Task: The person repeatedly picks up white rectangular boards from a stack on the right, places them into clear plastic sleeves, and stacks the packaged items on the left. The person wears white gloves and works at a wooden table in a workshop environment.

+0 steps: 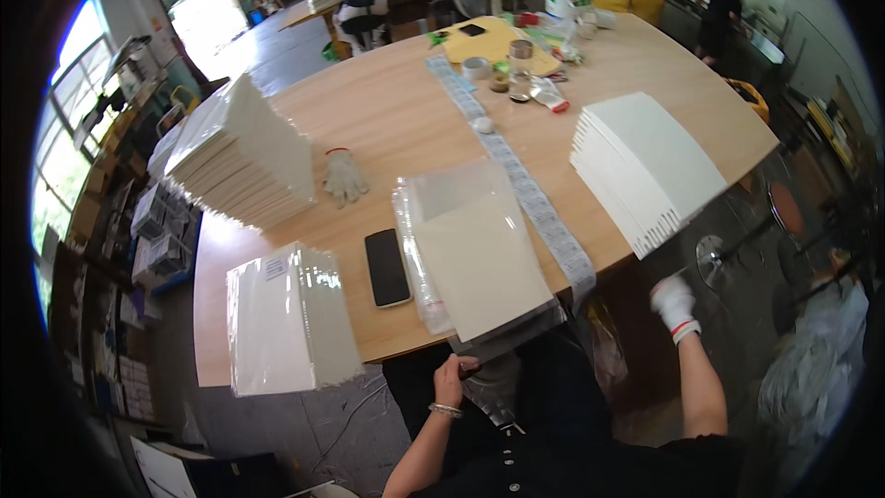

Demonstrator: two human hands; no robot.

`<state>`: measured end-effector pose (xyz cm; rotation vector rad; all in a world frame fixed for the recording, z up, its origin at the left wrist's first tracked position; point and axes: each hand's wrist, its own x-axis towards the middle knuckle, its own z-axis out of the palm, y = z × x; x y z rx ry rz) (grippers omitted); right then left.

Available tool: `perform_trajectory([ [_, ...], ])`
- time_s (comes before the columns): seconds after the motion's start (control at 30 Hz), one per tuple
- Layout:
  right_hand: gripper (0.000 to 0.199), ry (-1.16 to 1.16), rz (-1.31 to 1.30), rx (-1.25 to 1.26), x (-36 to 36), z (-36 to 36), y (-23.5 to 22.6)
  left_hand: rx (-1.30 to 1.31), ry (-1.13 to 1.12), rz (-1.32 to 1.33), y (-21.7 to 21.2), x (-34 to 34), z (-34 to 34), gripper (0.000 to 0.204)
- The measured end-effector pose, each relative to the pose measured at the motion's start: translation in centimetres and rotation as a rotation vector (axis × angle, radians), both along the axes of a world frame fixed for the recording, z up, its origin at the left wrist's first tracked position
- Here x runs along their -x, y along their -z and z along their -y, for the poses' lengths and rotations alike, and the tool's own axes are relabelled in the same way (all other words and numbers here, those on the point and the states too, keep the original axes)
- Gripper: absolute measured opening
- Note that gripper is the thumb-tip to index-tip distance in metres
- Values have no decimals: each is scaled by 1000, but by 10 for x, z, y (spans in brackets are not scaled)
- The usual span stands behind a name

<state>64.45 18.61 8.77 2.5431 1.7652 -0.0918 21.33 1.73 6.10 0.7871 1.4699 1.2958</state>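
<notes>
Currently the bare left hand (454, 376) pinches the clear plastic sleeve (502, 364) at the worktop (396, 111) edge. The gloved right hand (673, 302) hangs released beside it; ideally it would steady the white sheet (479, 263) squarely.

The left forearm is brought in from the lower edge and angled upward, bare, with a thin bracelet worn at the wrist. The left hand (454, 374) is ungloved and is curled closed, the fingers folded inward and the knuckles turned up. The right arm is extended out to the side, bent at the elbow and bare to the wrist. The right hand (673, 301) is covered by a white glove with a red-edged cuff and is held loosely closed, well apart from the left.
</notes>
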Motion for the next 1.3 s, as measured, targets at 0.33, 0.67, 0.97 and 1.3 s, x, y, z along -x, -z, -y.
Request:
perform_trajectory([
  [0.33,21,-1171,-688,-349,166,11,-25,-533,64,-1409,-18,19,-20,39],
  [0.67,16,-1203,-749,-76,161,-5,-24,-484,226,-1163,-11,32,-27,12],
  [0.97,18,-299,-770,-283,212,41,1,115,-312,132,22,-3,-23,19],
  [1.3,19,-92,-795,-65,133,10,0,-242,-283,-811,-18,-5,-14,23],
])
